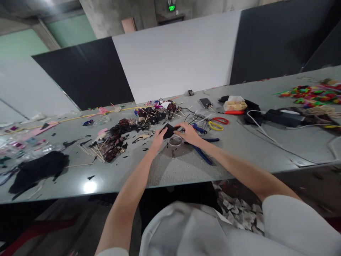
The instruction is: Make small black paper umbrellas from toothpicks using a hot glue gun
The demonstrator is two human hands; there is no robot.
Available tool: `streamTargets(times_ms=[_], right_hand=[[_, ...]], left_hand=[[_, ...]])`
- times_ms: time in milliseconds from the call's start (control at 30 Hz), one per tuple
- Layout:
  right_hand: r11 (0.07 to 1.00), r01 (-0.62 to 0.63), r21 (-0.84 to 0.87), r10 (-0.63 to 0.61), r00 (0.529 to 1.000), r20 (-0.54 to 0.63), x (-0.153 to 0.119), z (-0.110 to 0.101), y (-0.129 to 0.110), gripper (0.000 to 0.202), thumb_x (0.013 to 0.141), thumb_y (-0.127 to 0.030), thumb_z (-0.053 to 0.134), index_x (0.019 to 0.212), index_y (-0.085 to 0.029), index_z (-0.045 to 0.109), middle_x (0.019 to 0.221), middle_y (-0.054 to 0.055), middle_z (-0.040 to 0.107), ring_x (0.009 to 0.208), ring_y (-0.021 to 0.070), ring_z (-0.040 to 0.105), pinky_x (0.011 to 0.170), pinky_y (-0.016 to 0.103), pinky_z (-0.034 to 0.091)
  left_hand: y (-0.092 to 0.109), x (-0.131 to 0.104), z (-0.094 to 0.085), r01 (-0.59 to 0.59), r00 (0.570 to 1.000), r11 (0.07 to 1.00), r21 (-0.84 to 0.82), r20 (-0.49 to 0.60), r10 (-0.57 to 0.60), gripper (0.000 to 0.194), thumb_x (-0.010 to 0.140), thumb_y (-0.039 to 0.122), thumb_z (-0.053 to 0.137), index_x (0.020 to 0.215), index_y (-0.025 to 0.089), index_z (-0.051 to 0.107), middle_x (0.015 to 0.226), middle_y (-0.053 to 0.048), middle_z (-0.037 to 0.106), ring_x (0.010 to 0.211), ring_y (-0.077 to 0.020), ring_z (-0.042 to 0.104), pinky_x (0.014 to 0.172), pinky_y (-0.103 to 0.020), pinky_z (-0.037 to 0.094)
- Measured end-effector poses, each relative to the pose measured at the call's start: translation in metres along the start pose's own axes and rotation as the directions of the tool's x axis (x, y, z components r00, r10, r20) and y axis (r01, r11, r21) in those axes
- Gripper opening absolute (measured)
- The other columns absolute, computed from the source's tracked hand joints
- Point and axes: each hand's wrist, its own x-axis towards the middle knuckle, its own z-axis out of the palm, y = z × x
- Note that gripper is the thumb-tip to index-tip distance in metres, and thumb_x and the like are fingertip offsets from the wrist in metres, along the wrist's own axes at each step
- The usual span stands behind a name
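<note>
My left hand (159,137) is closed on a small black piece (168,131), its thumb lying along the edge. From the other side my right hand (186,131) reaches to the same piece, fingers pinched at its right edge; what exactly they grip is too small to make out. Just below sits a round clear dish or ring with a pale rim (176,140). Dark-blue-handled pliers (201,153) lie under and beside my right wrist. A blue glue-gun-like tool (199,128) rests behind that hand.
Dark crumpled scraps and wooden sticks (110,144) spread to the left, near black cloth (39,169). Scissors with red and yellow handles (217,124) and a phone (205,103) lie to the right. A white cable (277,144) crosses the table (245,145).
</note>
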Motion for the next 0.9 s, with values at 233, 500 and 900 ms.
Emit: streamTargets(times_ms=[233, 500, 900], right_hand=[[0.945, -0.198, 0.260, 0.223, 0.972, -0.071, 0.005, -0.003, 0.011, 0.040, 0.087, -0.056, 0.071, 0.075, -0.019, 0.066, 0.067, -0.002, 0.058, 0.065, 0.0147, 0.050, 0.062, 0.027, 0.038], [0.839, -0.294, 0.458, 0.334, 0.943, -0.006, 0.006, -0.003, 0.018, 0.038, 0.078, -0.052, 0.078, 0.094, -0.018, 0.074, 0.075, 0.000, 0.068, 0.063, 0.0152, 0.056, 0.059, 0.028, 0.046], [0.887, -0.190, 0.421, 0.188, 0.981, 0.045, 0.006, -0.012, 0.006, 0.015, 0.077, -0.028, 0.055, 0.071, -0.020, 0.066, 0.066, -0.001, 0.058, 0.061, 0.0139, 0.047, 0.063, 0.029, 0.038]], left_hand=[[-0.001, -0.003, 0.009, 0.066, 0.980, 0.994, -0.083, 0.192, -0.049, 0.061, 0.070, 0.057, 0.091, 0.113, 0.017, 0.074, 0.106, -0.013, 0.079, 0.099, -0.0290, 0.075, 0.087, -0.042, 0.061], [0.001, 0.003, 0.005, -0.012, 0.980, 0.996, -0.083, 0.196, 0.028, 0.057, 0.070, 0.042, 0.091, 0.120, 0.020, 0.073, 0.104, -0.008, 0.077, 0.073, -0.0169, 0.069, 0.063, -0.030, 0.057], [0.019, -0.010, 0.005, 0.020, 0.942, 0.990, -0.138, 0.333, 0.027, 0.039, 0.083, 0.048, 0.068, 0.103, 0.016, 0.078, 0.081, -0.008, 0.076, 0.067, -0.0194, 0.069, 0.065, -0.031, 0.056]])
